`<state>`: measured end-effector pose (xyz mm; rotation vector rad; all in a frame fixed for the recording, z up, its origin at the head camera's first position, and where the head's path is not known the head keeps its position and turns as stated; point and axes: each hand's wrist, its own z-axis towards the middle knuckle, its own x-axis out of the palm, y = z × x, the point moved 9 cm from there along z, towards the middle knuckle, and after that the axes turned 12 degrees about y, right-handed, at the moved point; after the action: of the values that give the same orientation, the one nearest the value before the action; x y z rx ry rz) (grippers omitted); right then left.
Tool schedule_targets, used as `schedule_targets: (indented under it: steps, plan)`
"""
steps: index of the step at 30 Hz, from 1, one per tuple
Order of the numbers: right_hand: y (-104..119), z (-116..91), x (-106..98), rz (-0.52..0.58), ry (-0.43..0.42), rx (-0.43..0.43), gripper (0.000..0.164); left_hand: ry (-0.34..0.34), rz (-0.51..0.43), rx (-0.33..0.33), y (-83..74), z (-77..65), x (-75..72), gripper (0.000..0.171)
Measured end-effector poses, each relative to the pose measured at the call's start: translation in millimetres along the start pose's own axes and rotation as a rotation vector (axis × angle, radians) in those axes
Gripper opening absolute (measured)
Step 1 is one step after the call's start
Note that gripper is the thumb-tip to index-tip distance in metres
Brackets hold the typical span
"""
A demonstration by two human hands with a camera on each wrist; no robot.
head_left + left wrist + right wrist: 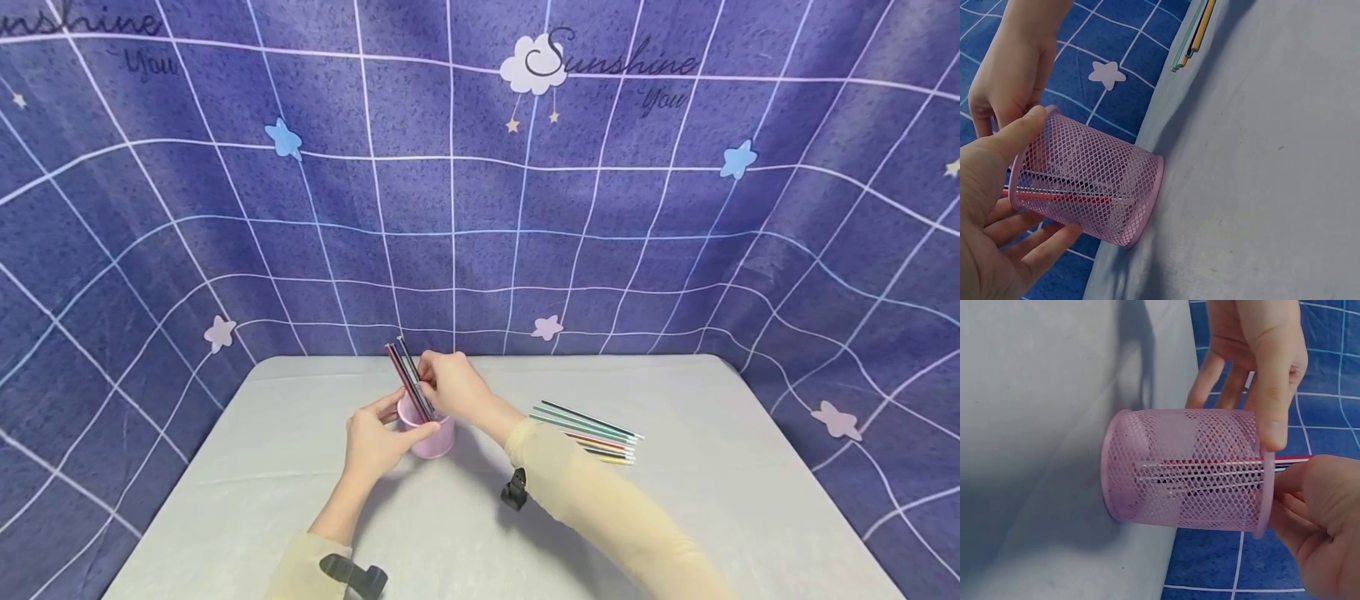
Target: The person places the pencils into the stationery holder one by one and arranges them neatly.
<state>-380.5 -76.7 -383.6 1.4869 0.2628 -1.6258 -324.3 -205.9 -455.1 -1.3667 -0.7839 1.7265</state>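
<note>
A pink mesh pen holder (432, 440) stands upright near the back edge of the table. My left hand (369, 442) grips it at the rim, thumb on the near side and fingers round the far left side. Several pencils (405, 377), red and dark, lean to the left out of its mouth; through the mesh in the right wrist view their lower ends (1210, 464) show inside. Bent over the rim, my right hand (455, 385) pinches at the pencils from the right. Its fingertips are partly hidden, so how many pencils it holds is unclear.
To the right, several more pencils (585, 421) lie side by side on the light grey tabletop (720, 500), green, black, red and yellow. My right sleeve passes close to them. A blue gridded curtain (480, 200) rises behind the table and along both sides.
</note>
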Motion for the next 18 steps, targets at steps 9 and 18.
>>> schedule_targets:
  steps: [9,18]
  plan:
    - [-3,3,10,-0.088,0.007,0.03,0.011,-0.013,0.007,0.013,-0.7,-0.8,-0.9,0.082]
    - [-7,6,16,-0.095,0.03,0.068,0.008,-0.006,0.0,0.018,-2.1,-0.1,0.1,0.081]
